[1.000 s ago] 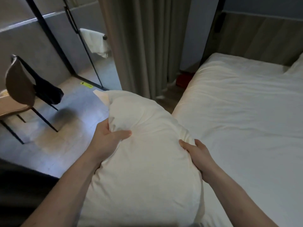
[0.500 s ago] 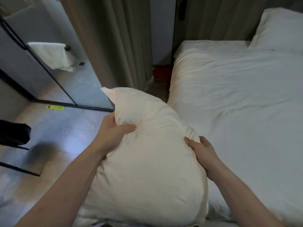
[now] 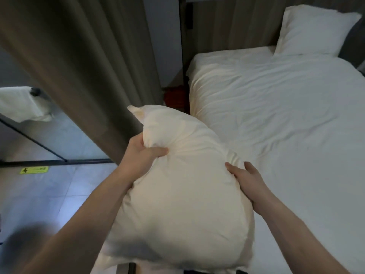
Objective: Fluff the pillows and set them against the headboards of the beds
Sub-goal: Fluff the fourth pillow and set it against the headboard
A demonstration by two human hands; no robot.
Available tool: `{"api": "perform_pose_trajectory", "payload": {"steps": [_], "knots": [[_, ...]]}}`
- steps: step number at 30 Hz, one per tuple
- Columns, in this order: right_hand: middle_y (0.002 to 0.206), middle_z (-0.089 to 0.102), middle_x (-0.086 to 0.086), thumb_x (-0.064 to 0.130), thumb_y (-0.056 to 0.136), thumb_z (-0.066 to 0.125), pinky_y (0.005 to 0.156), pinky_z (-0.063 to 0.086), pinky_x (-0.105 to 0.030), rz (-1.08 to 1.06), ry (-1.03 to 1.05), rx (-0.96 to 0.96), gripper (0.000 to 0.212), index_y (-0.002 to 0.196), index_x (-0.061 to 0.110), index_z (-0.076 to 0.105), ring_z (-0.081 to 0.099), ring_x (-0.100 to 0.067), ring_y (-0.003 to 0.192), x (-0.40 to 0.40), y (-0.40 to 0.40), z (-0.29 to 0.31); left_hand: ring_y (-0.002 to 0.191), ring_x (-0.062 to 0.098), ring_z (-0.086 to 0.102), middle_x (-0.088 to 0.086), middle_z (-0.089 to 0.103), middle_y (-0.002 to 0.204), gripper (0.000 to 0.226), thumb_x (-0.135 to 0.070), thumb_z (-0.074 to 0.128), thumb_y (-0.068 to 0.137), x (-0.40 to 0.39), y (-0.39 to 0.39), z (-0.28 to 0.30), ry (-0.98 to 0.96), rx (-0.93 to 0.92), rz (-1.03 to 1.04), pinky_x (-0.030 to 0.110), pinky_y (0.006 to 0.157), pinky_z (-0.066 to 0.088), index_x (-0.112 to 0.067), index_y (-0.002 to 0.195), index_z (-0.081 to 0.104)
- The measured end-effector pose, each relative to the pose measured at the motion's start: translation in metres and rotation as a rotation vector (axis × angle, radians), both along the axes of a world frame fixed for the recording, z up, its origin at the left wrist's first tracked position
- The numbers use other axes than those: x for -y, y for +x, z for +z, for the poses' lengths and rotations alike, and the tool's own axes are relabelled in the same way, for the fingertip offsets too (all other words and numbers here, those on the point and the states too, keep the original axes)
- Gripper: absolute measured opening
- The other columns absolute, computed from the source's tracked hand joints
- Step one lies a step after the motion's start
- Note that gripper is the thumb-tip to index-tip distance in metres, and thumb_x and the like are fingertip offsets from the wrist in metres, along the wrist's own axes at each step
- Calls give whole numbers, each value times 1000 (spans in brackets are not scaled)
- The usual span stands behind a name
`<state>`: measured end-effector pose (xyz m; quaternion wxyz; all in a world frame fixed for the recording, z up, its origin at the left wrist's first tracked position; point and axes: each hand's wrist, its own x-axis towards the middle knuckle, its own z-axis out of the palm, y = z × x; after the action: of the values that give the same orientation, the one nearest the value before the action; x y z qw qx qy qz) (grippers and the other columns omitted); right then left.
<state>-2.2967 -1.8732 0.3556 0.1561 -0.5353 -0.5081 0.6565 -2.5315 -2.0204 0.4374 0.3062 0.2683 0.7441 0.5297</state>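
Note:
I hold a cream pillow upright in front of me, beside the bed's left edge. My left hand grips its left side, thumb pressed into the fabric. My right hand grips its right side, fingers sunk into the filling. A second white pillow leans against the wooden headboard at the far right of the white bed.
A brown curtain hangs at the left, close to the pillow. Behind it stands a glass partition with a black frame and a white towel on a rail. Tiled floor spreads at the lower left.
The view has swung right and toward the headboard; the chair has left the view and the far pillow has come in. Both hands keep their grip on the pillow.

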Motion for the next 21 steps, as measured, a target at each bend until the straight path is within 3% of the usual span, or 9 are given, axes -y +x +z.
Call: {"api": "perform_pose_trajectory", "payload": {"steps": [5,8,11,14,18,21], "knots": [[109,72,3,39,90,72,76,55,-36,1,21,-17,25,107,25,59,71,-19,96,-76,-54,10,85,-7,73,-25,77,87,37,-1,78,86,-78,-58,13,20,67,-37,8,57,54,-32,102,68],[99,65,9,37,93,70,72,51,-33,-17,31,-54,22,92,30,49,66,-12,90,-114,-85,20,94,9,76,-14,80,97,37,0,80,83,-119,-92,20,27,64,-13,13,63,57,-27,107,71],[97,63,11,39,93,69,71,49,-32,-41,39,-57,24,91,31,47,64,-10,89,-148,-116,27,98,5,69,-13,74,110,46,-7,82,83,-161,-126,24,30,42,-35,20,72,53,-24,122,68],[98,62,11,43,93,68,71,50,-33,-72,41,-58,25,96,32,46,65,-11,89,-182,-146,27,96,3,68,-13,73,109,48,-6,83,81,-204,-161,23,49,23,-60,17,70,52,-22,124,67],[106,66,8,46,91,70,76,52,-36,-120,45,-52,28,96,29,48,68,-16,95,-223,-189,25,72,-10,70,-21,75,83,38,0,83,79,-259,-213,16,61,-2,-106,4,55,49,-29,100,70],[110,65,6,48,91,69,81,52,-38,-158,48,-39,38,111,27,46,67,-18,98,-249,-222,22,65,-13,68,-23,74,69,39,5,84,77,-295,-252,8,81,-26,-150,5,55,49,-30,87,69]]}}
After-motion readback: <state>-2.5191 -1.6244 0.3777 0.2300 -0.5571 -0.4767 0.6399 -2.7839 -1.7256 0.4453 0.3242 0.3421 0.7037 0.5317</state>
